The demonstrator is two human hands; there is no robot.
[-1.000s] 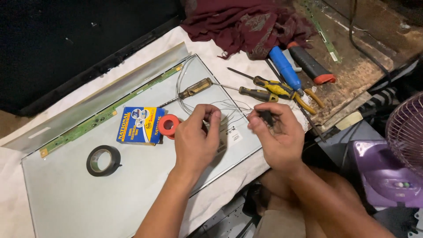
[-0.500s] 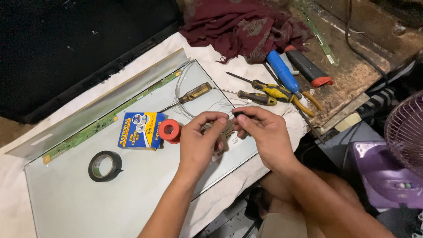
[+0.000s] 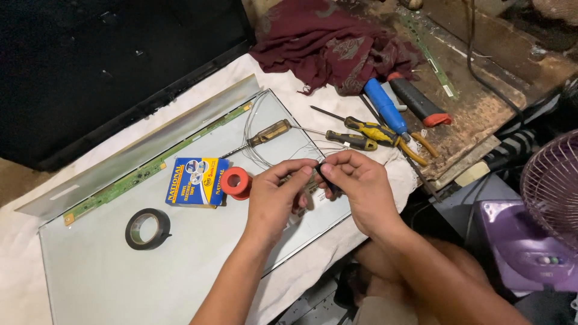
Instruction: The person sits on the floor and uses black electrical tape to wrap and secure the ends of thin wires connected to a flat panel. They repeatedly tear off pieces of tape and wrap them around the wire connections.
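Note:
My left hand point(image 3: 278, 201) and my right hand point(image 3: 356, 189) meet fingertip to fingertip above the near right part of a flat grey panel point(image 3: 180, 271). Both pinch a small dark piece point(image 3: 324, 173) joined to thin pale wires point(image 3: 259, 129) that loop back over the panel. What the piece is stays hidden by my fingers. A red tape roll point(image 3: 236, 182) lies just left of my left hand, beside a blue and yellow box point(image 3: 195, 188).
A black tape roll point(image 3: 147, 229) lies on the panel, with a green circuit strip point(image 3: 150, 171) along its far edge. Screwdrivers point(image 3: 352, 140), pliers point(image 3: 388, 133) and blue point(image 3: 384, 103) and red-black handled tools point(image 3: 418, 102) lie behind my hands. A maroon cloth point(image 3: 337, 42) is farther back; a fan point(image 3: 554, 186) stands right.
My right hand has moved left to meet my left hand, and both now pinch the small piece close together. The tools and tape rolls have not moved.

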